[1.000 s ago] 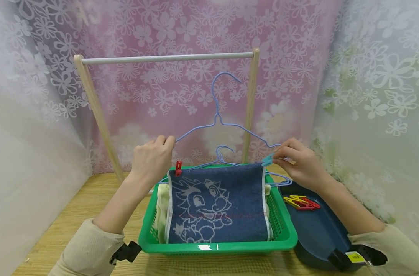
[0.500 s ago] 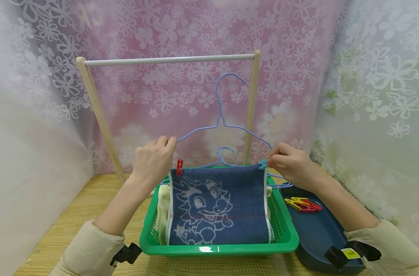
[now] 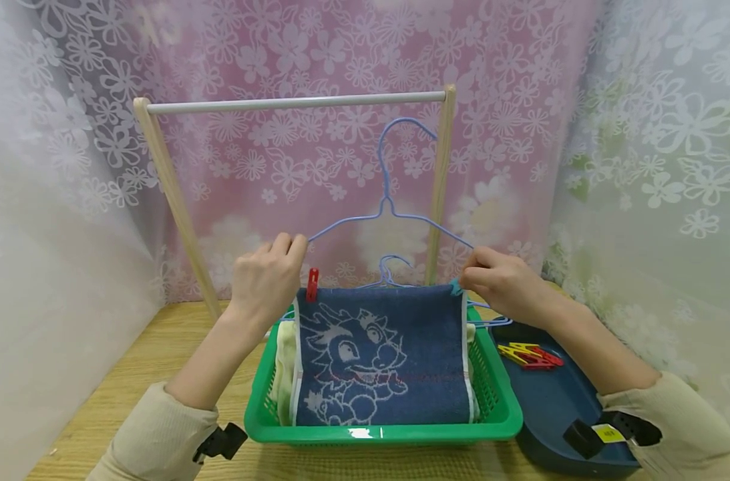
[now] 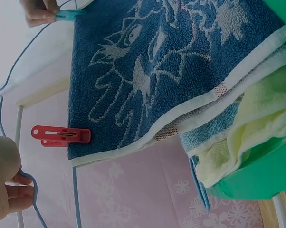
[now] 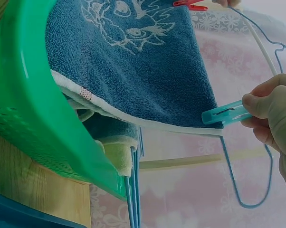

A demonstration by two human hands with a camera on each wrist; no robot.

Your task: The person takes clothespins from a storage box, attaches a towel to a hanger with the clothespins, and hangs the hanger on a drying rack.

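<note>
A blue wire hanger [image 3: 387,204] stands with its hook up, and a navy towel [image 3: 431,347] with a pale cartoon figure drapes over its lower bar. My left hand [image 3: 267,277] grips the hanger's left shoulder. Beside it, a red clothespin [image 4: 79,136] clamps the towel's top left corner. At the top right corner, my right hand [image 3: 504,284] pinches a teal clothespin [image 5: 233,113] between thumb and fingers; its tip sits over the towel edge. In the head view that hand covers most of this clothespin.
Below is a green basket [image 3: 383,433] with pale yellow cloth [image 3: 285,364] and more blue hangers [image 3: 487,322]. A dark tray [image 3: 551,401] at right holds yellow and red clothespins [image 3: 529,356]. Behind stands a wooden rack with a white rail [image 3: 292,103].
My right hand has moved left toward the towel's corner and now hides more of the teal clothespin. The hanger's hook has shifted right and slightly up. My left hand keeps its grip.
</note>
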